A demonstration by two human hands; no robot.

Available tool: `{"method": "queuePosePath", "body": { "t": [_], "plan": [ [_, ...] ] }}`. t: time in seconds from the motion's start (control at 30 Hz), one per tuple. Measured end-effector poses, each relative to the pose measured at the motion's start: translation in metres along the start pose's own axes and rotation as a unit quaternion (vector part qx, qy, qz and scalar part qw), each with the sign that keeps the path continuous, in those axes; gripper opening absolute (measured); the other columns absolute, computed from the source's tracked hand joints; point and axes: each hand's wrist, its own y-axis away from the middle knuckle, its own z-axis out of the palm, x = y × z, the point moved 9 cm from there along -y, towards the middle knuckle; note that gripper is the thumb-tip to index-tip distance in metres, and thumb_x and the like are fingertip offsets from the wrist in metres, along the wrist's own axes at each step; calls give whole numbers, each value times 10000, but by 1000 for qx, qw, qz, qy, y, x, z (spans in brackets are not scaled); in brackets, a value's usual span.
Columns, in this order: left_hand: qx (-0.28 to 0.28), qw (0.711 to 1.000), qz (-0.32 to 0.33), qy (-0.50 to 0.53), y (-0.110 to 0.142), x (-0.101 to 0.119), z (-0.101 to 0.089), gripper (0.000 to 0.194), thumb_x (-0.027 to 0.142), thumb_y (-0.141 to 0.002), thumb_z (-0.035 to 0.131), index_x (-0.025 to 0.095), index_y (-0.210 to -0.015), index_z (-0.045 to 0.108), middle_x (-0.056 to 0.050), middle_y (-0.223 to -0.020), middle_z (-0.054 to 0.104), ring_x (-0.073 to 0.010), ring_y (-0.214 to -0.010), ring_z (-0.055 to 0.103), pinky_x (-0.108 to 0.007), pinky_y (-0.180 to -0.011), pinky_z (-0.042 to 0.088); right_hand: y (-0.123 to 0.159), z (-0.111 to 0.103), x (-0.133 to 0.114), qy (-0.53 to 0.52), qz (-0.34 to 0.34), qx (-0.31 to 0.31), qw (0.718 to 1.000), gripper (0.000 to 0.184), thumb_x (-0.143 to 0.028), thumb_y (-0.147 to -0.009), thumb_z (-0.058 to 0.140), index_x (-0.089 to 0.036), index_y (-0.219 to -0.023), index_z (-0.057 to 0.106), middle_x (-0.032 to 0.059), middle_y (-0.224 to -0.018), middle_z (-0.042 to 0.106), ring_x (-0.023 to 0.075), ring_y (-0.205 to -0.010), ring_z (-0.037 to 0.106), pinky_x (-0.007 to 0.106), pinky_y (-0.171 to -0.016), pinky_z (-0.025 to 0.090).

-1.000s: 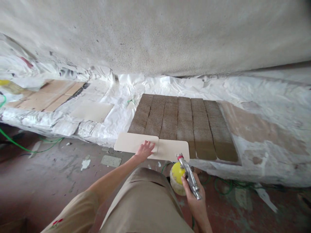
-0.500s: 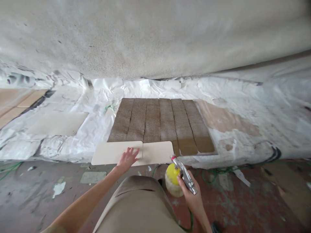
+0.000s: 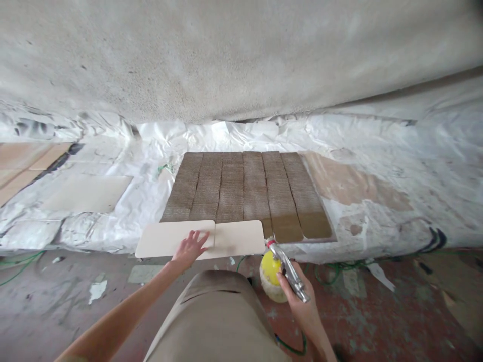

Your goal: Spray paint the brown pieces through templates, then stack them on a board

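Crumpled white plastic sheeting [image 3: 147,201], cut off at both sides, lay beneath six brown ribbed strips [image 3: 232,186], partly hidden under two cream round-cornered boards [image 3: 162,239]. The right hand [image 3: 302,291] gripped and partly hid a silver metal spray gun [image 3: 287,270]; the left hand [image 3: 189,248], spread wide, lay on one board.

Six strips [image 3: 232,186] abreast, middle of worktop [image 3: 147,196]. Two boards [image 3: 160,239] end to end at front edge, hiding left-hand strips' near ends. Spray gun [image 3: 287,270] before edge, right of boards. Sheet [image 3: 88,193] left of strips; cardboard [image 3: 28,157] farther left.
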Motion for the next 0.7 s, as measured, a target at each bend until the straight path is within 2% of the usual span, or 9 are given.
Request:
{"method": "queuePosePath", "body": {
  "t": [0.1, 0.17, 0.27, 0.4, 0.57, 0.7],
  "plan": [
    [-8, 1000, -9, 0, 2, 1, -7, 515, 335, -924, 558, 264, -1428, 483, -162, -1311, 557, -326, -1233, 486, -364, -821, 550, 2, 17, 7, -30, 16, -23, 999, 229, -393, -826, 653, -167, -850, 639, 43, -767, 670, 183, -708, 640, 252, -691, 538],
    [-10, 1000, -12, 0, 4, 1, -11, 506, 338, -928, 550, 264, -1425, 487, -160, -1308, 562, -324, -1234, 490, -362, -821, 555, 1, 17, 15, -42, 28, -18, 999, 226, -387, -830, 655, -165, -871, 641, 48, -796, 677, 189, -741, 643, 260, -716, 538],
    [-6, 1000, -16, 4, 5, 0, -12, 503, 340, -930, 545, 272, -1425, 485, -154, -1315, 558, -322, -1248, 482, -366, -824, 559, -4, 5, 23, -42, 37, 11, 998, 229, -384, -832, 658, -168, -909, 643, 49, -808, 673, 200, -782, 639, 275, -737, 538],
    [-8, 1000, -26, 12, 5, -2, -8, 502, 328, -925, 552, 285, -1422, 489, -152, -1335, 549, -328, -1273, 466, -386, -869, 548, -13, -12, 16, -21, 8, 45, 999, 224, -387, -826, 657, -173, -890, 643, 47, -796, 669, 201, -772, 638, 288, -762, 539],
    [-9, 999, -29, 35, 5, -5, -3, 500, 328, -927, 543, 299, -1423, 487, -158, -1333, 551, -338, -1280, 464, -397, -878, 543, -10, -8, 5, -16, 9, 13, 1000, 238, -401, -816, 655, -168, -868, 656, 68, -821, 701, 205, -735, 657, 291, -737, 554],
    [-12, 999, -25, 39, 6, -6, -2, 512, 337, -927, 542, 287, -1432, 477, -163, -1344, 544, -341, -1284, 458, -397, -864, 547, 0, -6, 12, -25, 39, -19, 999, 245, -403, -813, 666, -162, -854, 671, 61, -781, 700, 205, -708, 662, 276, -693, 562]
  ]
}}
